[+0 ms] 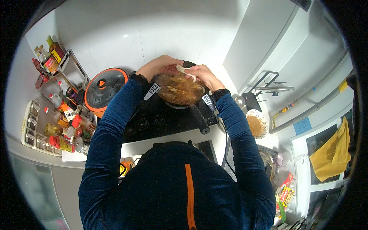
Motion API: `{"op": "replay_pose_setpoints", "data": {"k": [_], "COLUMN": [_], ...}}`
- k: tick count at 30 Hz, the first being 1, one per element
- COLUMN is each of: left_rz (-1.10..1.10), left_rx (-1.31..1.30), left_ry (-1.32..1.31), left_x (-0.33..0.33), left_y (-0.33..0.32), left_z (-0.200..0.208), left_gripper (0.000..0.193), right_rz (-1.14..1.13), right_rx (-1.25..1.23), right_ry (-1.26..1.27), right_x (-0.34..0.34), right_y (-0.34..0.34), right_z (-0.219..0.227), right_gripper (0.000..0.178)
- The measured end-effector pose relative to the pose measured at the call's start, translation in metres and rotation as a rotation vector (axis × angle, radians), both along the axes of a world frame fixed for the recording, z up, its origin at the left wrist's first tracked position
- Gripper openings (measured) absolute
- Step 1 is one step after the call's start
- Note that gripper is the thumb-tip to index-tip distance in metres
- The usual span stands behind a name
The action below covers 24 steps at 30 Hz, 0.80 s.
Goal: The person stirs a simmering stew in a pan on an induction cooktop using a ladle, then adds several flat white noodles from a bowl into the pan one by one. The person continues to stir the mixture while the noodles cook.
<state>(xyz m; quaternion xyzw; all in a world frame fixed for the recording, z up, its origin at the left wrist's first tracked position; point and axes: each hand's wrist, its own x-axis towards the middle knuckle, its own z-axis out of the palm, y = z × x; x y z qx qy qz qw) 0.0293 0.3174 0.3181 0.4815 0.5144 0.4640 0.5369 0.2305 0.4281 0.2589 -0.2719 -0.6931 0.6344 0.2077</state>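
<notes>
A round dark frying pan (199, 115) sits on the black cooktop, its handle pointing toward me. Brown, glistening food (180, 94) fills it, with a few pale strips on top. Over the pan's far side, my right hand (205, 76) pinches a soft, pale, floppy strip (185, 71) between thumb and fingers. My left hand (161, 66) is beside it at the far left of the pan, its fingers curled inward close to the strip's upper end. Whatever lies inside the left fingers is hidden.
Left of the cooktop (153, 128) stands a lidded pot (105, 90) with an orange rim. Sauce bottles (78, 122) and a spice rack (32, 126) crowd the left counter. At right are a bowl of brown liquid (254, 124) and a glass lid (274, 89) on a stand.
</notes>
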Motion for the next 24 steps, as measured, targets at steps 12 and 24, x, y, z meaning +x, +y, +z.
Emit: {"op": "replay_pose_setpoints", "data": {"k": [12,24], "left_rz": [-0.070,0.010], "left_rx": [-0.075,-0.046], "left_ry": [0.385,0.393], "left_x": [-0.001,-0.008], "left_y": [0.010,0.019], "left_z": [-0.019,-0.028], "left_gripper": [0.036,0.027], "right_rz": [0.102,0.058], "right_rx": [0.403,0.254], "right_ry": [-0.192,-0.328], "right_x": [-0.019,-0.011], "right_y": [0.010,0.016], "right_z": [0.023,0.026], "right_gripper": [0.022,0.020]}}
